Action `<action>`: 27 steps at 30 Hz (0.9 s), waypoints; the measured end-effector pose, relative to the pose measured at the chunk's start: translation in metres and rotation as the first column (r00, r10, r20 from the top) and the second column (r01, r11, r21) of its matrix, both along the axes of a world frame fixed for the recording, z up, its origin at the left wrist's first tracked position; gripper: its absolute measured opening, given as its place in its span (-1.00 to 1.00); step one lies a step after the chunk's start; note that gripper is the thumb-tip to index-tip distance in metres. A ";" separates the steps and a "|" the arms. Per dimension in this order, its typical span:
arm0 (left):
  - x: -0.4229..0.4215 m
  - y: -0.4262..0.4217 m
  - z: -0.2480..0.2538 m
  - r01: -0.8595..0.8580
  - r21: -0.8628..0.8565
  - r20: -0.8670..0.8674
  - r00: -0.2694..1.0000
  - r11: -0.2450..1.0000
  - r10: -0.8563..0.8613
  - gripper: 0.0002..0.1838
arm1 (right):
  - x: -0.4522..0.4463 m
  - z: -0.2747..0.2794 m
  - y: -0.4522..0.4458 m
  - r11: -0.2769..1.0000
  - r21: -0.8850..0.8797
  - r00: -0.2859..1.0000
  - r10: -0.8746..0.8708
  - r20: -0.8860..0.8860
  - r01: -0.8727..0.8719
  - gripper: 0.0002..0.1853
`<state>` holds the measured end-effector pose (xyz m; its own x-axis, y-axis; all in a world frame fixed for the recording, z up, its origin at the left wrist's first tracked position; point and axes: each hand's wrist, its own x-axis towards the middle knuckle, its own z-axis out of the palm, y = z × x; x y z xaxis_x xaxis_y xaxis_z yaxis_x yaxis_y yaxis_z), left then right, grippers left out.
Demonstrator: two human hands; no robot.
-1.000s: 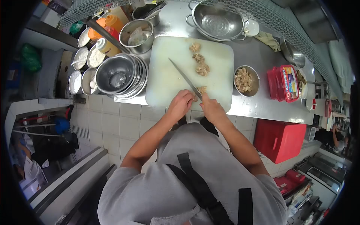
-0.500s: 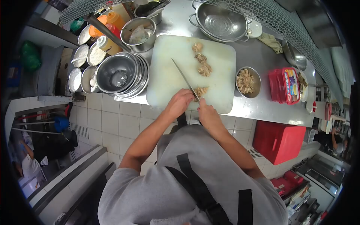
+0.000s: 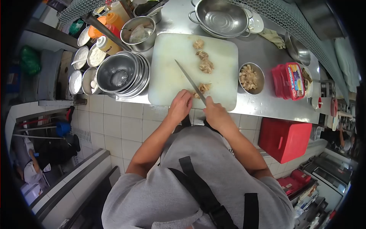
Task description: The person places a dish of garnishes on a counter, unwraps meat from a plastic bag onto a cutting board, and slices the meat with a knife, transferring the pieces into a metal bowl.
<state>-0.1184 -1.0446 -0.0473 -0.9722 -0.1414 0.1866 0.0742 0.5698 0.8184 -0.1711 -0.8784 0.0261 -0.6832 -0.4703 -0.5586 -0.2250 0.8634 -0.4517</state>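
Note:
A long kitchen knife [image 3: 187, 76] is gripped by its handle in my right hand [image 3: 217, 114], at the near edge of a white cutting board [image 3: 169, 72]. Its blade points away and to the left. My left hand [image 3: 180, 104] has curled fingers pressed to a small piece of pale brown cooked meat [image 3: 193, 94], left of the blade; the fingertips are partly hidden. Just right of the blade lie cut bits of meat [image 3: 204, 87]. Farther up the board sit several more meat pieces [image 3: 206, 66] in a row. A steel bowl [image 3: 262, 78] of chopped meat stands to the right.
Stacked steel bowls [image 3: 118, 74], squeeze bottles [image 3: 108, 45] and containers of white powder [image 3: 98, 56] stand left. A steel colander [image 3: 222, 19] is at the back. Red plastic tubs [image 3: 284, 82] lie right; a red bin [image 3: 284, 139] stands below the counter. Another person [image 3: 32, 168] is far left.
My right hand and the knife have shifted slightly right, and my left hand has drawn a little apart from them. The meat by the blade now lies in more separated bits.

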 end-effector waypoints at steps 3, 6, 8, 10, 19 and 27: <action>-0.006 -0.001 -0.002 -0.001 -0.025 -0.036 0.999 1.000 0.000 -0.82 | 0.003 -0.023 -0.003 0.997 -0.061 0.998 -0.057 -0.011 0.056 -0.65; 0.005 0.002 0.001 0.063 -0.120 -0.054 0.996 0.991 -0.070 -0.80 | -0.005 -0.018 0.002 0.996 -0.050 0.997 -0.071 -0.023 0.070 -0.60; -0.004 0.004 0.006 0.022 0.024 0.030 0.999 0.999 -0.022 -0.78 | -0.020 -0.005 0.013 0.996 -0.067 0.995 -0.067 -0.070 0.063 -0.58; -0.009 0.005 0.010 0.016 0.012 0.081 0.997 1.000 -0.017 -0.76 | -0.020 0.003 0.025 0.987 -0.153 0.991 -0.069 -0.111 0.051 -0.59; -0.035 0.029 0.007 -0.278 -0.023 0.103 0.955 0.960 0.279 -0.64 | 0.001 0.019 0.190 0.916 -0.192 0.882 -0.254 0.397 0.351 -0.67; -0.057 0.065 0.017 -0.240 -0.074 0.247 0.936 0.968 0.251 -0.52 | -0.023 -0.011 0.174 0.936 -0.233 0.858 -0.116 0.500 0.263 -0.66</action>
<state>-0.1754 -0.9796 -0.0299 -0.9239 -0.3794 -0.0489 -0.2780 0.5782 0.7671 -0.1939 -0.7041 0.0155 -0.4636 -0.5459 -0.6979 0.2329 0.6848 -0.6905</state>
